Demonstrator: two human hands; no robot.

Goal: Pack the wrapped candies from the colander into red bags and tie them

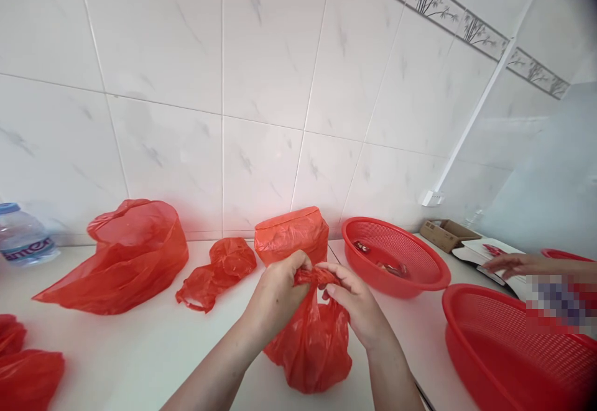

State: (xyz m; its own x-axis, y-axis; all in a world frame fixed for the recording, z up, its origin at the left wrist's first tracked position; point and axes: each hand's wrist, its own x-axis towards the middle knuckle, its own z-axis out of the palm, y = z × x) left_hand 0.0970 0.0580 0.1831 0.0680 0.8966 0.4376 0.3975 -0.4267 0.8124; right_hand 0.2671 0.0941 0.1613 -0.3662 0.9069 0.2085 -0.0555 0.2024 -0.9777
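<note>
A filled red plastic bag [312,342] stands on the white counter [153,342] in front of me. My left hand [277,293] is closed round the bag's gathered top on its left side. My right hand [357,305] pinches the same twisted top from the right. Both hands meet at the bag's neck. What the bag holds is hidden.
Behind stand another packed red bag [291,234], a crumpled one [217,271] and a big open one [125,255]. More red bags lie at the left edge [23,367]. A water bottle [23,237], two red baskets [396,255] [513,349], a cardboard box [448,234] and another person's hand [517,265] are around.
</note>
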